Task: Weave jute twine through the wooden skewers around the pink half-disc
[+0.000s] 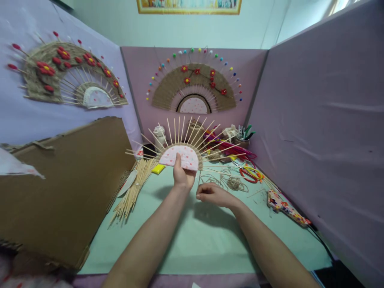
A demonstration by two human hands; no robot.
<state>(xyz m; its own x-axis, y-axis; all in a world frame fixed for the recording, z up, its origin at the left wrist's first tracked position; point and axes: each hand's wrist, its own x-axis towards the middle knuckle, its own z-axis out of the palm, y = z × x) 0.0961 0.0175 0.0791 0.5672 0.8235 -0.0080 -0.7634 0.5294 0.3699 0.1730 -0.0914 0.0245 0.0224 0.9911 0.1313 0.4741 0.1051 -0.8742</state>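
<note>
My left hand [183, 178] holds up a half-round fan frame [171, 155], thumb on its dotted pale fabric face and fingers behind it. Thin wooden sticks spread outward from the rim, and a narrow band of brown twine runs along the curved edge. From the right end of that band a strand of twine [199, 178] hangs down to my right hand [213, 195], whose fingers are closed on it in a pinch. Behind my right hand, a loose tangle of twine [236, 184] lies on the table.
A bundle of sticks [135, 188] lies left, beside a large cardboard sheet [60, 184]. Scissors [249, 174] and a flower-patterned glue gun [285, 208] with a cord lie right. Jars [159, 134] stand behind. Finished fans [168, 90] hang on the back and left panels.
</note>
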